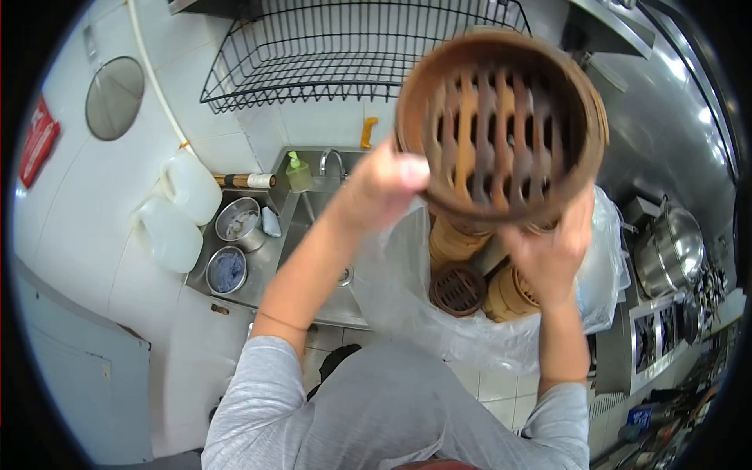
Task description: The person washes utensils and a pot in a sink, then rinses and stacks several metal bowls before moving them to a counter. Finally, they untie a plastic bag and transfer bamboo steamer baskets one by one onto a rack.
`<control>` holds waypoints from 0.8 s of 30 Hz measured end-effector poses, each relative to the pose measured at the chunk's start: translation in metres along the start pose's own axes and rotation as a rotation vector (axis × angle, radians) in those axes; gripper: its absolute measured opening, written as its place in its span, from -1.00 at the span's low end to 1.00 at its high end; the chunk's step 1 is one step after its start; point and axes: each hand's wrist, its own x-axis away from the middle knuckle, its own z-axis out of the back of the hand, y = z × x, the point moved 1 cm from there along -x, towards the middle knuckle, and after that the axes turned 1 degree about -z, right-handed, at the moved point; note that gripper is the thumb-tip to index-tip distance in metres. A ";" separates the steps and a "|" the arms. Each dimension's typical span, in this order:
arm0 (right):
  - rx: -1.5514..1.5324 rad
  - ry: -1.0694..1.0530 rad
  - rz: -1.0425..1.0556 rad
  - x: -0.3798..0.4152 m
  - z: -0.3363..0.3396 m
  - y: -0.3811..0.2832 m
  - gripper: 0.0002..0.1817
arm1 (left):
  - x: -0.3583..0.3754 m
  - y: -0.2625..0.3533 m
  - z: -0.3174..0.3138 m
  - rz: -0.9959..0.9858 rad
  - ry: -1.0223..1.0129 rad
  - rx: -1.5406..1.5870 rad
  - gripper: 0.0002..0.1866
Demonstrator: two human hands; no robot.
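Note:
A round brown bamboo steamer basket (486, 141) with a slatted base is raised at the upper right of centre. My left hand (388, 182) grips its left rim, thumb on the near edge. Under its lower right side, my right hand (552, 247) holds it from below, some fingertips hidden by the basket. Beneath, a clear plastic bag (399, 266) lies opened out around more steamers: a small dark one (458, 288) and lighter ones (509, 296), partly covered by my hands and the raised basket.
A steel sink (301, 227) with a green soap bottle (298, 174) is at left, beside two metal bowls (227, 270) and white jugs (172, 235). A black wire rack (313, 70) hangs above. Steel pots (670, 247) stand at right.

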 end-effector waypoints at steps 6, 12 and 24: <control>-0.199 0.014 0.175 -0.111 -0.090 -0.006 0.21 | -0.046 0.077 0.067 -0.188 0.040 -0.117 -0.47; -0.325 -0.079 0.186 -0.166 -0.188 -0.032 0.28 | -0.051 0.140 0.148 -0.147 0.219 -0.314 -0.37; -0.724 -0.718 -0.272 -0.216 -0.383 -0.104 0.01 | -0.053 0.261 0.277 0.333 0.524 -0.865 0.11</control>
